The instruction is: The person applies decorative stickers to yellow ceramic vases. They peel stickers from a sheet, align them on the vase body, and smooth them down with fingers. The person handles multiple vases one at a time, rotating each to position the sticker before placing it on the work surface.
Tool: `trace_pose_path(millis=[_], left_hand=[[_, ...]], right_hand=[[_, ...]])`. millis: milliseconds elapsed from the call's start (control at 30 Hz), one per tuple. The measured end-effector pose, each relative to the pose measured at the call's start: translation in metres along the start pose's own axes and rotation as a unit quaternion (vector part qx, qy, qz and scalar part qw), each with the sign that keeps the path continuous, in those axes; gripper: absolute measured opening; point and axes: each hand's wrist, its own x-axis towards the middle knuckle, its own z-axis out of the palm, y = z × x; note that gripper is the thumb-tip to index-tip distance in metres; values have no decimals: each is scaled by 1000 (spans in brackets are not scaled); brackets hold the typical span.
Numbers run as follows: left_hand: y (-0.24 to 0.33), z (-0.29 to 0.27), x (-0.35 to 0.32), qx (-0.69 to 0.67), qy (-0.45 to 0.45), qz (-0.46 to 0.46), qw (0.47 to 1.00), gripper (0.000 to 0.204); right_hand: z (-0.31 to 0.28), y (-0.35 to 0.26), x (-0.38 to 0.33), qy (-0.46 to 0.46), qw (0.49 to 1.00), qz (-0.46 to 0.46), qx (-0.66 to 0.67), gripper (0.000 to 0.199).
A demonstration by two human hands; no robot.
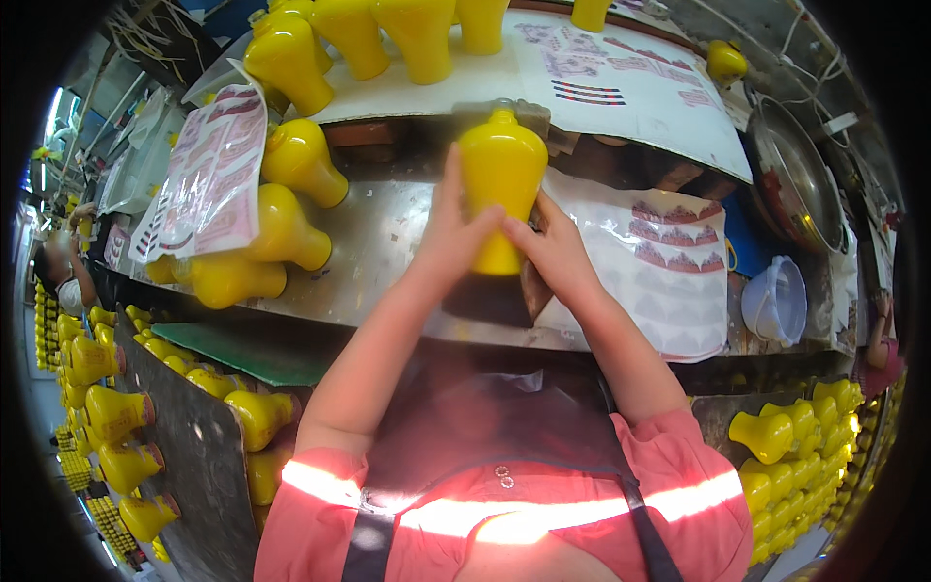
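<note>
A glossy yellow vase (503, 170) with a narrow neck and broad shoulders stands roughly upright in the middle of the workbench. My left hand (456, 223) is closed on its left side, with the thumb across the lower front. From the right, my right hand (558, 247) grips the lower body, and its thumb nearly meets the left one. The far fingers of both hands are hidden behind the vase. Just right of my hands lies a decal sheet (621, 242) with a few dark red printed bands at its upper right and pale shapes below.
Several yellow vases (412, 39) stand on the raised white board (630, 82) ahead, beside loose decals. More vases (291, 228) lie at left under a plastic-covered decal sheet (218, 175). A pale bucket (774, 303) and a metal pan (790, 175) are at right. Racked vases (790, 436) flank me.
</note>
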Motion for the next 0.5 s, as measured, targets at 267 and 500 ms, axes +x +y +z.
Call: trace_pose_path(millis=[267, 500], left_hand=[[5, -10, 7, -198, -109, -127, 966, 83], [-1, -1, 2, -74, -67, -35, 994, 86]], right_hand=[[-7, 0, -11, 24, 997, 73, -18, 70], [1, -17, -27, 89, 972, 20, -217, 75]])
